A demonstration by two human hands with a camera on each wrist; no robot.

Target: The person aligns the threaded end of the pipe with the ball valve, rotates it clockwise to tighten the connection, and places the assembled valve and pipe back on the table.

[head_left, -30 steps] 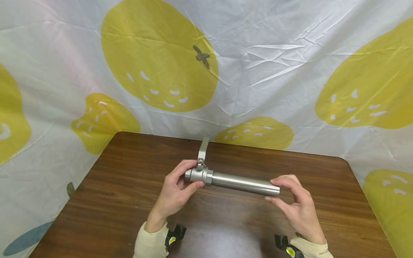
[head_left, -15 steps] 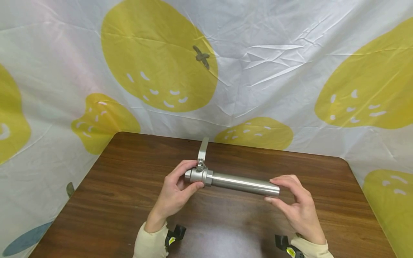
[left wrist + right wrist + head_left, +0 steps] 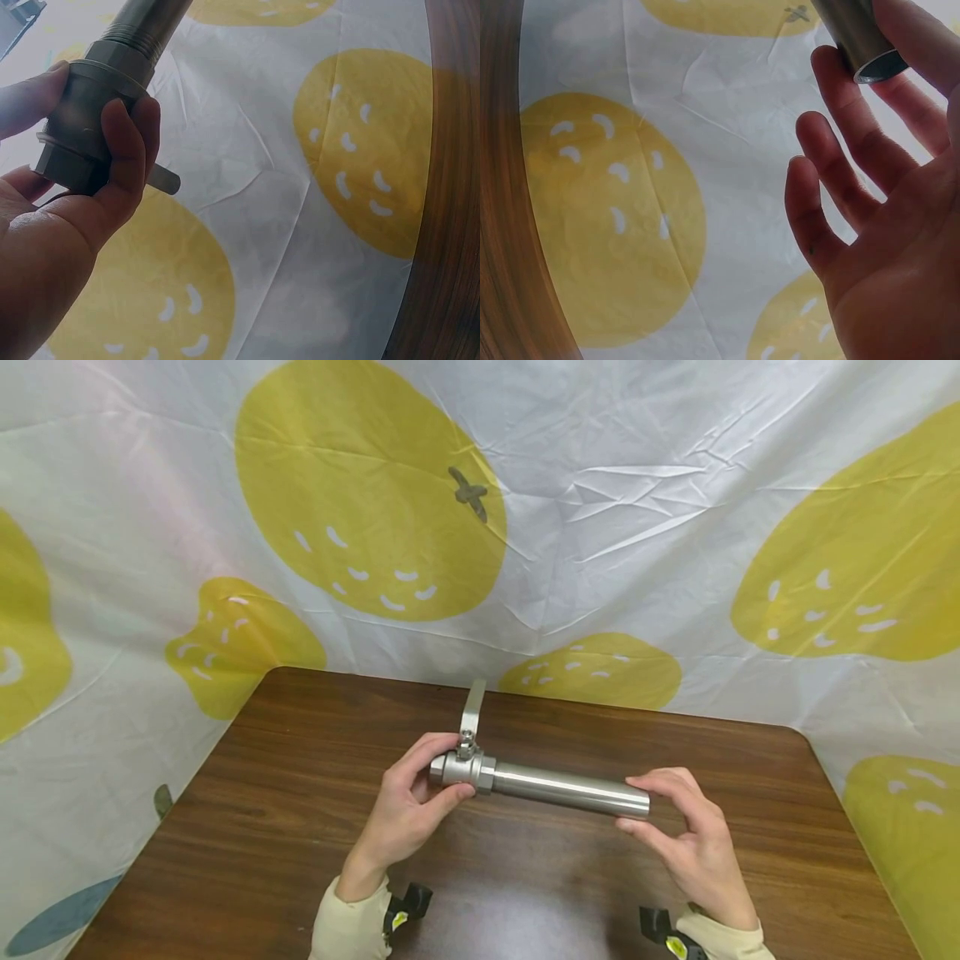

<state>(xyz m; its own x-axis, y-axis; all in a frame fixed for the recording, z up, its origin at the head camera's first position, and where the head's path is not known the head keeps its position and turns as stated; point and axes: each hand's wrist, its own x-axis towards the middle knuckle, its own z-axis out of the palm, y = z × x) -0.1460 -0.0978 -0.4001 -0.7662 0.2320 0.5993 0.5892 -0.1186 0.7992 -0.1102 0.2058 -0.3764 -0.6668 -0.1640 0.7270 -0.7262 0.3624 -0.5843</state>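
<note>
A silver ball valve point(image 3: 461, 767) with a hexagonal end is gripped in my left hand point(image 3: 408, 810), thumb at the front and fingers behind. Its flat lever handle point(image 3: 472, 708) points away from me toward the cloth. A smooth metal pipe point(image 3: 570, 787) joins the valve on its right, and threads show at the joint in the left wrist view. At the pipe's far end, my right hand point(image 3: 697, 835) pinches it between thumb and fingers. The pipe's hollow open end point(image 3: 881, 67) shows in the right wrist view, where the other fingers spread loosely below it.
Beneath both hands lies a brown wood-grain table point(image 3: 300, 760) with rounded back corners. A white cloth point(image 3: 637, 552) printed with yellow fruit hangs around its back and sides. Black straps with small cameras point(image 3: 408, 906) sit on both wrists.
</note>
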